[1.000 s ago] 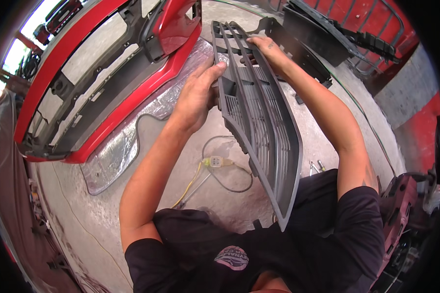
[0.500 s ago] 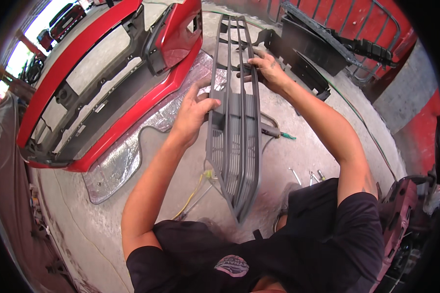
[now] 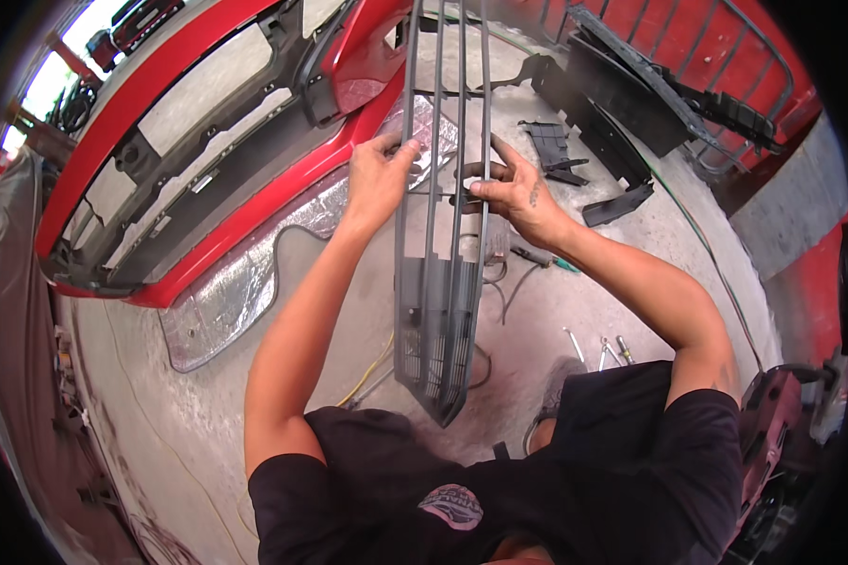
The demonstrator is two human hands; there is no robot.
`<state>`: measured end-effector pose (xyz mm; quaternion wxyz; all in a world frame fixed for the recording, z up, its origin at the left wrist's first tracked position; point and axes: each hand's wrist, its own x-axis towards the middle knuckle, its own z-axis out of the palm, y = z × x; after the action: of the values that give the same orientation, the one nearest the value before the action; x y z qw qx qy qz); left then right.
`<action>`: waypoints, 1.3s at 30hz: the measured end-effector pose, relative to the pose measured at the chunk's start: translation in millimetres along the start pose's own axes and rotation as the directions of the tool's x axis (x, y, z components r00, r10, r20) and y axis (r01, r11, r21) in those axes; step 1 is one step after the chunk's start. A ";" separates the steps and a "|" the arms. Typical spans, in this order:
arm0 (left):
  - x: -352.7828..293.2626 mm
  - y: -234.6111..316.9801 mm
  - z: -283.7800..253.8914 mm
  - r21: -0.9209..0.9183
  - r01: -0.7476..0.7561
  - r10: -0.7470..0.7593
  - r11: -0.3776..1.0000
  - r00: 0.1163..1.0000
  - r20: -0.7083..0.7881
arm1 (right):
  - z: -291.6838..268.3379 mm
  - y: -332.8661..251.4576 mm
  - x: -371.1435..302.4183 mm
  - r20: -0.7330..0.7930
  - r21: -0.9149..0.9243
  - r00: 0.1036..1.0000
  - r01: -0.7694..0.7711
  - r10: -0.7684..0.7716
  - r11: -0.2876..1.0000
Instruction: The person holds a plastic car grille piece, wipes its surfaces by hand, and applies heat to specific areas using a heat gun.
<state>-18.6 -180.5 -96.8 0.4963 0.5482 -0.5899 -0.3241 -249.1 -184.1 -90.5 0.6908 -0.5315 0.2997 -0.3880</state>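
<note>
A long dark grey bumper grille [image 3: 436, 292] with slats running lengthwise hangs between my hands, its pointed end toward me and its far end cut off by the picture's top edge. My left hand [image 3: 379, 179] grips its left rim, thumb on top. On the right rim, my right hand [image 3: 518, 191] is closed too, with fingers reaching through the openings under the slats. Left of the grille stands a red bumper cover [image 3: 226, 254] with black inner parts, resting on a silver foil-faced sheet [image 3: 221, 325].
Black plastic panels [image 3: 598, 141] lie on the floor at the far right, before a red wall with a metal rack [image 3: 725, 75]. Several hand tools [image 3: 612, 350] lie near my right knee. A cable with a green end [image 3: 565, 265] and a green hose [image 3: 697, 235] cross the floor.
The grille has tilted and shifted slightly left and away from me. My right hand has come nearer along its rim, while my left hand has moved a little farther up.
</note>
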 end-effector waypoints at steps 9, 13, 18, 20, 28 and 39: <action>-4.3 -5.2 -4.3 0.100 0.002 0.014 0.995 0.987 -0.158 | 3.9 15.0 -2.8 0.053 -0.148 0.999 0.015 -0.007 0.989; -10.6 -7.9 -6.7 0.094 0.049 -0.034 0.994 0.987 -0.155 | 6.9 15.6 -2.8 0.079 -0.164 0.997 0.007 0.006 0.986; -12.1 0.3 -5.6 0.043 0.006 0.002 0.999 0.983 -0.183 | -1.5 17.6 -1.9 0.082 -0.187 0.996 -0.003 0.018 0.982; -9.7 13.5 -7.5 0.041 -0.023 0.031 0.999 0.981 -0.190 | -6.8 24.1 -5.6 0.082 -0.204 0.996 -0.009 0.027 0.979; -7.2 10.4 -9.2 0.058 -0.119 0.129 0.991 0.960 -0.247 | 4.0 10.4 -5.0 0.070 -0.330 0.993 -0.069 0.097 0.941; -4.1 7.9 -13.4 0.099 -0.099 0.115 0.990 0.979 -0.166 | 6.1 -12.6 14.0 0.051 -0.180 0.997 -0.055 0.065 0.982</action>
<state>-8.9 -172.9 -86.5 0.5365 0.5634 -0.5879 -0.2216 -239.5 -194.7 -76.7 0.6601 -0.5925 0.3296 -0.3233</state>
